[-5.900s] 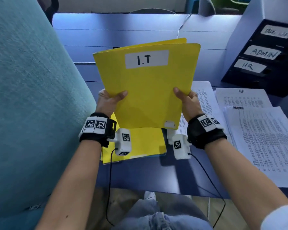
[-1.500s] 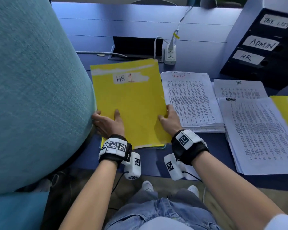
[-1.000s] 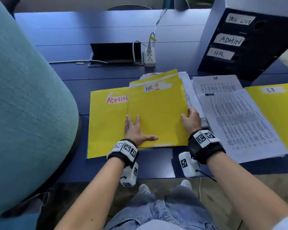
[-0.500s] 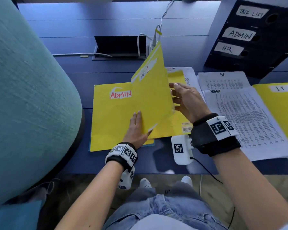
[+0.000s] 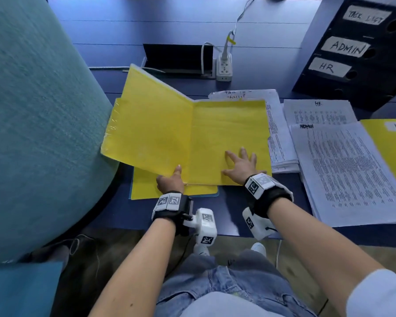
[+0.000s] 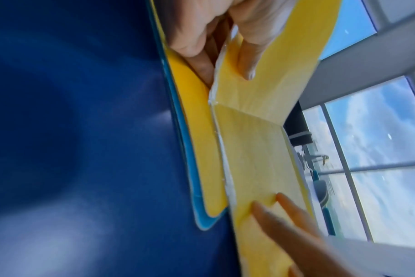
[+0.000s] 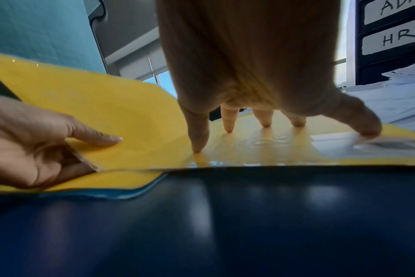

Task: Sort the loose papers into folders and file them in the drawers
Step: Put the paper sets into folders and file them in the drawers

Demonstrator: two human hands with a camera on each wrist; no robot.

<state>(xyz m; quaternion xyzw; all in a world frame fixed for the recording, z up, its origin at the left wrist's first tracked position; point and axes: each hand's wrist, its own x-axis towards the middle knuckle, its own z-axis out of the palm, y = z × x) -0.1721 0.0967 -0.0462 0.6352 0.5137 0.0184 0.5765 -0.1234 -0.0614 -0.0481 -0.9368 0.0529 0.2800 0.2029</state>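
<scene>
The open yellow folder (image 5: 229, 138) lies on the blue desk (image 5: 229, 213), overlapping a second folder (image 5: 146, 191). The right hand (image 5: 240, 165) presses its right leaf — fingers spread wide, flat. The left hand (image 5: 170, 181) pinches the raised left flap's lower edge — thumb on top, fingers beneath.

Open folder (image 5: 188, 138) hides the folder beneath (image 5: 146, 191).

Office — labelled file drawers (image 5: 352, 53), papers (image 5: 348, 170).
</scene>
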